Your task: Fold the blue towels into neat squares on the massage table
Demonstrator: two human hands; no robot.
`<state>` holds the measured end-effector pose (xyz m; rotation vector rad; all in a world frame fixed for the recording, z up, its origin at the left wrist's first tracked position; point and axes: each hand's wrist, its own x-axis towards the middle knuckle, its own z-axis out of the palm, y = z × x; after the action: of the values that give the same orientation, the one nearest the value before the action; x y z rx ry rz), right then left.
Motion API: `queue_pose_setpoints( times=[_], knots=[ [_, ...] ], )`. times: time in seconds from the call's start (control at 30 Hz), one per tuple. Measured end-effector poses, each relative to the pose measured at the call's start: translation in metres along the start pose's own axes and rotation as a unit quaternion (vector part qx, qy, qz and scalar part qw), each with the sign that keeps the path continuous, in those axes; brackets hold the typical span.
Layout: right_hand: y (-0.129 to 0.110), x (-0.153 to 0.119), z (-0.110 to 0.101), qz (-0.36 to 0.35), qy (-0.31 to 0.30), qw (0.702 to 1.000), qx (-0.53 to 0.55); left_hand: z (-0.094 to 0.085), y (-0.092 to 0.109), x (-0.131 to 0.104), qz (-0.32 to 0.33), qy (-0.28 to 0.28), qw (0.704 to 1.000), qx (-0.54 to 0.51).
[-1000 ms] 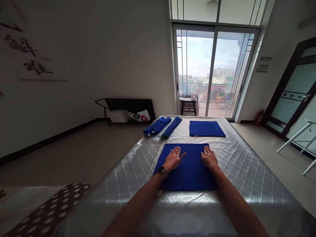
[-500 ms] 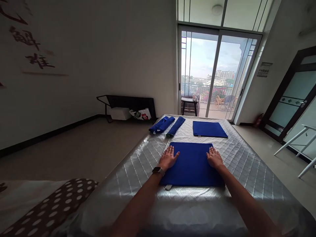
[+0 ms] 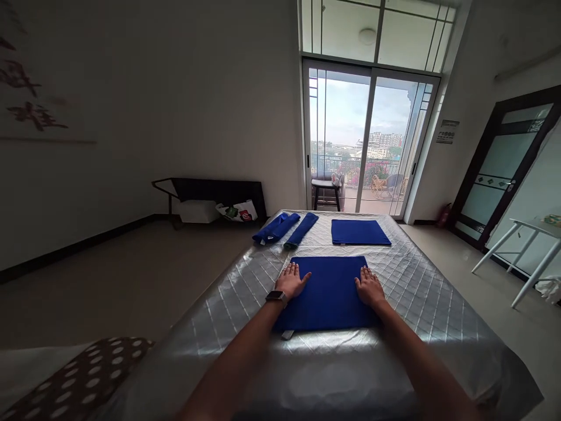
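Observation:
A flat blue rectangle of folded cloth lies in front of me on the silver quilted table cover, a small white tag at its near left corner. My left hand, with a watch on the wrist, rests flat on its left edge, fingers stretched out. On the right edge lies my right hand, also flat with fingers extended. Beyond it, a second flat blue cloth sits at the far right. Two rolled or bunched blue cloths, a wider one and a narrower one, lie at the far left.
A brown polka-dot fabric is at lower left. Against the wall stands a dark bench frame with a white box beneath. A white-legged table is at right, near a dark-framed door. Sliding glass doors stand ahead.
The whole view has shifted, so the table and cloths appear slightly further left. Both hands stay flat on the side edges of the near blue cloth.

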<state>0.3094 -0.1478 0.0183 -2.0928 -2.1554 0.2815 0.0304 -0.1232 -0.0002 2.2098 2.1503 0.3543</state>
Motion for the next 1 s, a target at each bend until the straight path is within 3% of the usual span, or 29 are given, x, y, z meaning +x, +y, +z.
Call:
queue_pose_setpoints(
  times=[0.1,0.27,0.37,0.47,0.63,0.73,0.83,1.0],
  knots=[
    [0.001,0.002,0.002,0.003,-0.003,1.000,0.007,0.004,0.046,0.000,0.046,0.000,0.999,-0.002],
    [0.004,0.001,0.003,-0.011,-0.002,1.000,0.003,0.029,0.140,-0.011,0.166,-0.025,0.986,-0.022],
    [0.004,0.000,0.002,-0.016,-0.007,1.000,-0.001,0.034,0.153,-0.017,0.168,-0.033,0.985,-0.029],
    [0.002,-0.001,0.000,-0.006,-0.004,1.000,0.000,0.027,0.124,-0.017,0.129,-0.033,0.991,-0.026],
    [0.000,-0.002,-0.001,-0.001,-0.001,1.000,0.000,0.006,0.032,-0.020,0.019,-0.028,0.999,0.000],
    [0.001,-0.001,0.000,0.001,0.000,1.000,-0.003,0.000,-0.007,-0.025,-0.025,-0.022,0.999,0.008],
    [0.001,0.001,0.000,-0.002,0.004,1.000,-0.008,0.002,-0.022,-0.027,-0.038,-0.020,0.999,0.010],
    [0.001,-0.007,-0.001,-0.012,0.013,1.000,-0.018,0.009,-0.023,-0.024,-0.037,-0.013,0.999,0.007]
  ],
)
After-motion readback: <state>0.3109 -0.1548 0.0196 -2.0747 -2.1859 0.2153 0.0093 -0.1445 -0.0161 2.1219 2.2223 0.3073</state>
